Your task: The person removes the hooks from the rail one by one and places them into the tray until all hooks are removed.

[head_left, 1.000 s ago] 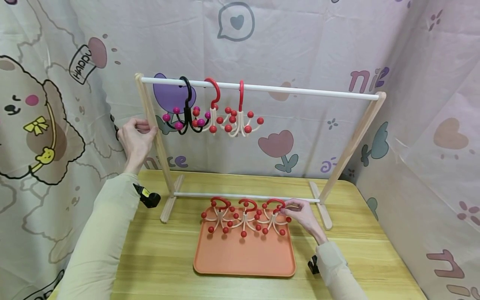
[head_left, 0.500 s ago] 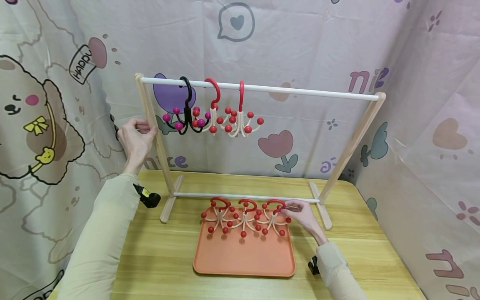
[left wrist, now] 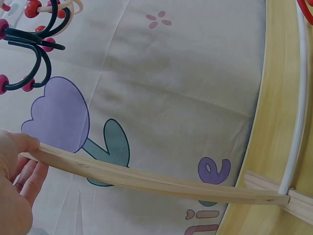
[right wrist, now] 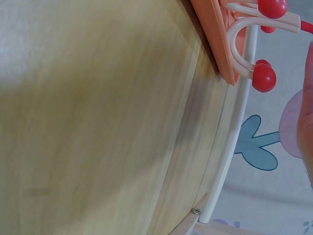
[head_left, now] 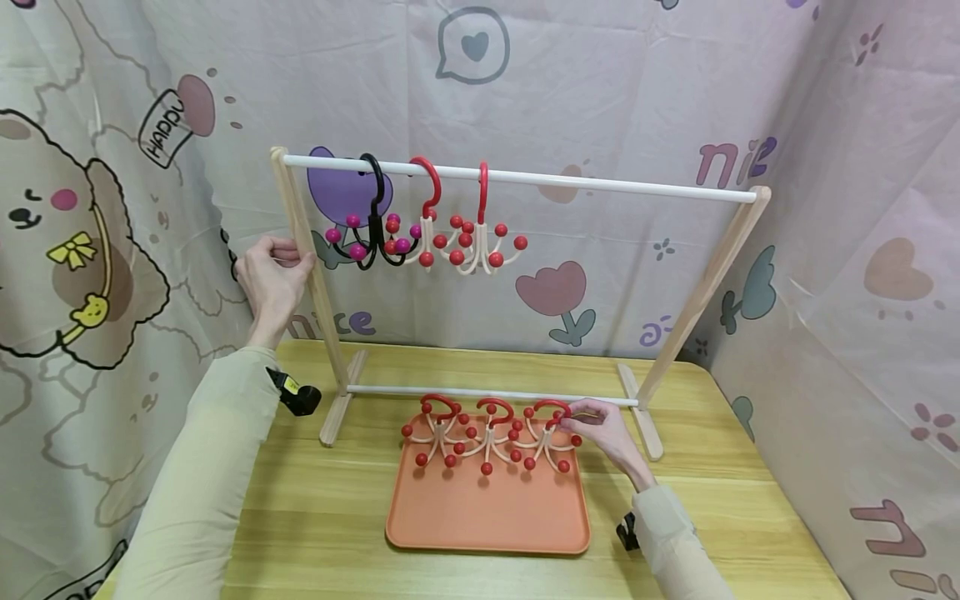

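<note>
My left hand [head_left: 272, 279] pinches the left wooden post [head_left: 322, 304] of a small clothes rack. In the left wrist view the thumb lies on one side of that post [left wrist: 146, 183] and curled fingers on the other. My right hand [head_left: 607, 433] pinches the red hook of the rightmost octopus hanger [head_left: 549, 433], which stands on an orange tray [head_left: 487, 521]. Beside it on the tray stand a middle hanger [head_left: 490, 437] and a left hanger [head_left: 440, 429], both cream with red balls. The right wrist view catches cream arms with red balls [right wrist: 264, 78] and only an edge of the hand.
From the rack's white top bar [head_left: 615, 183] hang a black hanger [head_left: 375, 225] with magenta balls and two cream ones with red hooks. A lower white bar [head_left: 525, 395] runs behind the tray. Printed curtains surround the wooden table [head_left: 337, 517].
</note>
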`<state>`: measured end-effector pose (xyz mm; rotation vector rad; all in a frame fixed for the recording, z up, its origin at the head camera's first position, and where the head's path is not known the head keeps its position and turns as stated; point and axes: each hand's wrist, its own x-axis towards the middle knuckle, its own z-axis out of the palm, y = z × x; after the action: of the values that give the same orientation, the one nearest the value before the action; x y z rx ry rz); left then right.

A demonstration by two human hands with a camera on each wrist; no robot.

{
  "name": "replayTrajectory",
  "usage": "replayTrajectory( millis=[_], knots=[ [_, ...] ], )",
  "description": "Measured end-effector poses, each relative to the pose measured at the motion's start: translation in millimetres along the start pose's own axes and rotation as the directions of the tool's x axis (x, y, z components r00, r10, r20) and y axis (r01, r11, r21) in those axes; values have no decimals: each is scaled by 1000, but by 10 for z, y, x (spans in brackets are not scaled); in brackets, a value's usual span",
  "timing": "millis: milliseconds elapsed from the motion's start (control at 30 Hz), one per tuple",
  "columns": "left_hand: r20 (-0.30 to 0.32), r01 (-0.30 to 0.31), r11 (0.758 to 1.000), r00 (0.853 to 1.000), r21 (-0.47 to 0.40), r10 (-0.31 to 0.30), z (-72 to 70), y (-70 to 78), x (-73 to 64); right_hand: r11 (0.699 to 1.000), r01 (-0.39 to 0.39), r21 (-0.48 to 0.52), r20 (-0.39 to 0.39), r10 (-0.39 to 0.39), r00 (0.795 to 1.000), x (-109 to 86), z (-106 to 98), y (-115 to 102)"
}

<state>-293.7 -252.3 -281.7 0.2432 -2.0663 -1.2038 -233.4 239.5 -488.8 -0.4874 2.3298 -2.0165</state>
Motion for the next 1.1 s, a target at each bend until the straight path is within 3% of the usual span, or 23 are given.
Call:
replayTrajectory(
  millis=[333, 600, 1100],
  knots=[
    [-6, -10, 1000, 1000, 0, 10, 10, -5, 7, 997, 12, -72, -28, -14, 1000, 6, 1, -25],
    [-2, 2, 1000, 1000, 8, -2, -2, -8, 16, 998, 29, -58, -48, -31, 998, 33, 27, -91],
    [-10, -10, 1000, 1000, 7, 10, 1, 7, -3, 996, 35, -85, -135, -46, 990, 86, 86, -365]
  ],
)
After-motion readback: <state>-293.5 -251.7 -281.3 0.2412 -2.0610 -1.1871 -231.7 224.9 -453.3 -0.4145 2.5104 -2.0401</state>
